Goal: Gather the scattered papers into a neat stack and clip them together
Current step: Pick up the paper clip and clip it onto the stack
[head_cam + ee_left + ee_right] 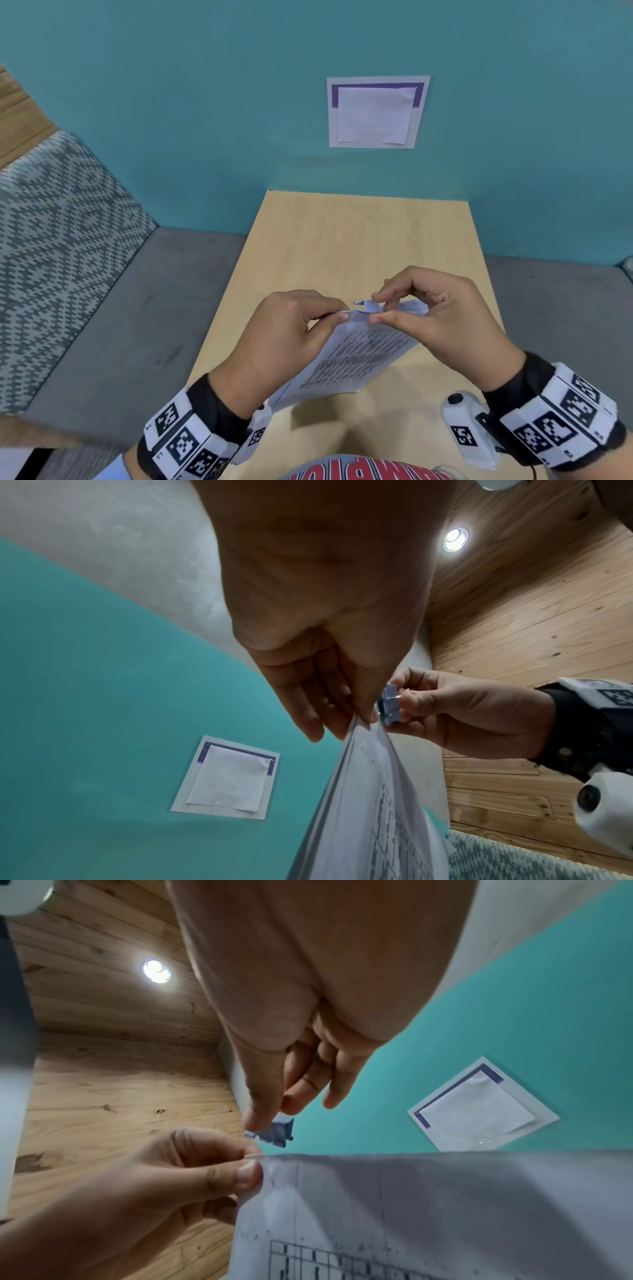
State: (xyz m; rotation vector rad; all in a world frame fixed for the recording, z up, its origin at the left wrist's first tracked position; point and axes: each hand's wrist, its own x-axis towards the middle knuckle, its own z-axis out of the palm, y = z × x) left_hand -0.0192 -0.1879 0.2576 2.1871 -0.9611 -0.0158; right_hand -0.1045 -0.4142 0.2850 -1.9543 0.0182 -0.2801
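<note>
Nearest us, our left hand (287, 329) pinches the far left corner of the stack of papers (356, 356) between thumb and forefinger, holding it tilted above the middle of the wooden table (359, 233), near edge low and top edge raised away from us. Just to the right, our right hand (431, 315) pinches a small blue binder clip (368, 306) by thumb and fingertip, right at that raised top edge and close beside the left thumb. We judge the clip must straddle the top edge, which runs left to right between our hands; whether it already bites we cannot tell.
</note>
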